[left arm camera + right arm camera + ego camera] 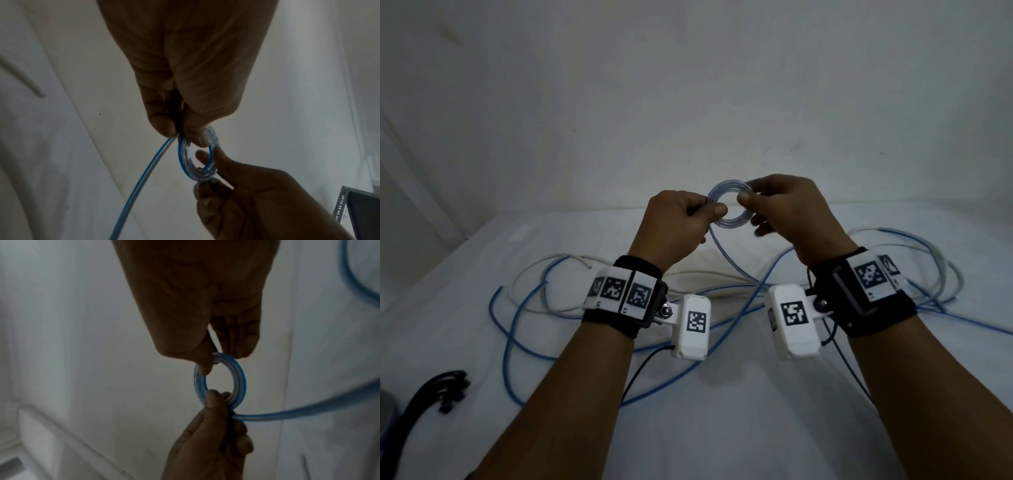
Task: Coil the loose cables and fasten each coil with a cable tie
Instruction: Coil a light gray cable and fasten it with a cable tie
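Note:
A small coil (726,185) of clear tubing with a blue stripe is held up above the white table (722,428). My left hand (709,207) pinches its left side between thumb and forefinger. My right hand (748,193) pinches the right side. In the left wrist view the left hand (185,134) holds the coil (182,155) where the loose tail (144,178) leaves it. The right wrist view shows the right hand (213,361) on top of the coil (239,378) and the left hand (218,402) below. The tail (726,253) drops to the table.
Loose blue cable (517,308) and white cable (551,260) sprawl in loops across the table behind my wrists and out to the right. A bundle of black cable ties (448,387) lies at the near left. A grey object (385,411) touches the left edge.

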